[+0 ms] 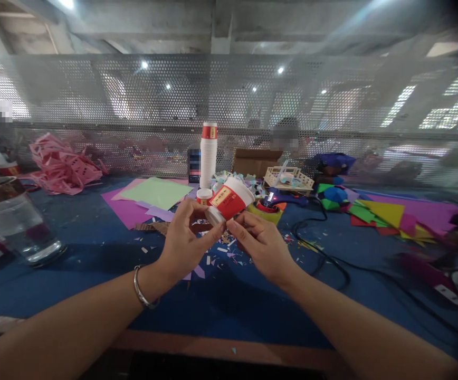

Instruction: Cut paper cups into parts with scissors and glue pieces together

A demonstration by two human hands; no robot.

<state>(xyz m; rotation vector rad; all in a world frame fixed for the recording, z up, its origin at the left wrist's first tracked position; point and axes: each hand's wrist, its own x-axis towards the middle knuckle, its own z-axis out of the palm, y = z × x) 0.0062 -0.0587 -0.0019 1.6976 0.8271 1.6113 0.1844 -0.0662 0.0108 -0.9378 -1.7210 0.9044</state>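
Observation:
A red and white paper cup point(229, 201) with a yellow label is held tilted above the blue table, its wide end toward the upper right. My left hand point(187, 232) has its fingers and thumb closed around the cup's lower left end. At the cup's underside my right hand point(258, 237) is closed, thumb and fingertips against it; whether something small is pinched there too cannot be made out. Just behind my left fingers stands another red and white paper cup point(204, 196). Farther back rises a tall stack of paper cups point(208, 158).
Paper scraps point(229, 256) litter the table. Coloured sheets point(158, 192) and crumpled pink paper point(65, 166) lie left, beside a glass jar point(35, 232). A blue glue gun point(286, 199), a wooden model point(288, 179) and a black cable point(332, 258) are right. A perforated screen point(173, 105) stands behind.

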